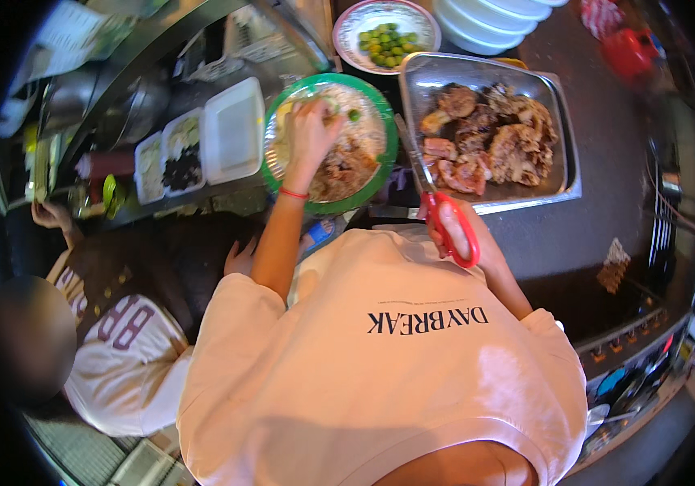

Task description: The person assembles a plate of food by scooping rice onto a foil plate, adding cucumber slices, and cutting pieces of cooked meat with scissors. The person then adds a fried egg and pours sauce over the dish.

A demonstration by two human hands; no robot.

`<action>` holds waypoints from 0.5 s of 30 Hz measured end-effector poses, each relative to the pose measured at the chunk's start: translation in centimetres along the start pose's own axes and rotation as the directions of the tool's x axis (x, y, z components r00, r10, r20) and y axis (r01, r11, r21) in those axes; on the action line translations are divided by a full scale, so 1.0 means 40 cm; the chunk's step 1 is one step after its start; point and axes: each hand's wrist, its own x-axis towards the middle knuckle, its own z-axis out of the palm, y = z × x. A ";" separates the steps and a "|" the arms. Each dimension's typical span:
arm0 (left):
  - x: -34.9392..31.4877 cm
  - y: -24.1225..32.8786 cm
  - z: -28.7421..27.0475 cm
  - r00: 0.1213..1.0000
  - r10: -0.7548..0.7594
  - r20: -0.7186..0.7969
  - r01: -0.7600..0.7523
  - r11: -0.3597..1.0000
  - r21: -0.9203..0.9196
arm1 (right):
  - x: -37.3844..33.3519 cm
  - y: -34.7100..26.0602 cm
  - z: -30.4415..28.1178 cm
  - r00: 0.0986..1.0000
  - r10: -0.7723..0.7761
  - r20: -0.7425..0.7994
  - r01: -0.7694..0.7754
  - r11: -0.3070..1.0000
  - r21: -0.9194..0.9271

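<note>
Over a green-rimmed plate (390, 146) of rice and browned meat pieces, my left hand (312, 134) is closed, fingertips together above the food. What it pinches, if anything, is hard to make out. A small green citrus fruit (354, 115) lies on the rice beside the fingers. My right hand (444, 229) grips a pair of scissors (467, 247) by the red handles. The long blades point up and away, between the plate and a metal tray (568, 174). Cooked, browned meat (517, 134) fills much of that tray, with pinkish cut pieces (457, 168) at its near left.
A patterned bowl (343, 40) of green citrus fruits stands at the back, beside stacked white containers (485, 24). Plastic tubs (234, 134) sit left of the plate. Another person (128, 348) is close on my left, with a hand (54, 217) raised. A red object (632, 53) is far right.
</note>
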 end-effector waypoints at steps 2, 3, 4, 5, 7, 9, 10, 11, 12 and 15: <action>-0.001 -0.027 0.035 1.000 0.009 0.002 -0.009 0.999 0.039 | -0.050 -0.001 -0.047 0.994 0.002 -0.109 -0.002 1.000 0.004; -0.001 -0.029 0.033 1.000 -0.023 0.008 0.023 1.000 0.018 | -0.076 0.001 -0.070 0.988 -0.008 -0.154 0.010 1.000 0.013; -0.003 -0.036 0.038 0.999 -0.043 -0.033 0.044 0.999 0.014 | -0.100 0.027 -0.098 0.973 -0.032 -0.227 0.027 0.999 -0.021; -0.006 -0.037 0.029 0.998 -0.019 -0.068 0.018 1.000 -0.010 | -0.127 0.041 -0.118 0.957 -0.054 -0.284 0.042 0.998 -0.049; -0.012 -0.010 -0.019 0.990 0.055 -0.129 -0.056 0.998 -0.002 | -0.171 0.049 -0.145 0.913 -0.069 -0.402 0.060 0.998 -0.034; -0.073 0.004 -0.066 0.990 0.087 -0.111 -0.083 0.996 0.039 | -0.201 0.064 -0.172 0.870 -0.049 -0.490 0.029 0.998 -0.049; -0.116 0.000 -0.072 0.995 0.072 -0.070 -0.069 0.996 0.050 | -0.213 0.067 -0.188 0.852 -0.026 -0.523 0.007 0.999 -0.039; -0.165 -0.010 -0.071 0.998 0.055 0.021 -0.057 0.993 0.103 | -0.224 0.072 -0.207 0.834 -0.005 -0.551 -0.014 0.999 -0.029; -0.188 -0.005 -0.074 0.993 0.043 0.112 -0.060 0.986 0.157 | -0.230 0.079 -0.223 0.819 0.012 -0.574 -0.027 0.999 -0.018; -0.164 0.051 -0.096 0.997 0.032 0.068 -0.046 0.976 0.214 | -0.249 0.079 -0.268 0.783 0.055 -0.619 -0.079 0.997 -0.011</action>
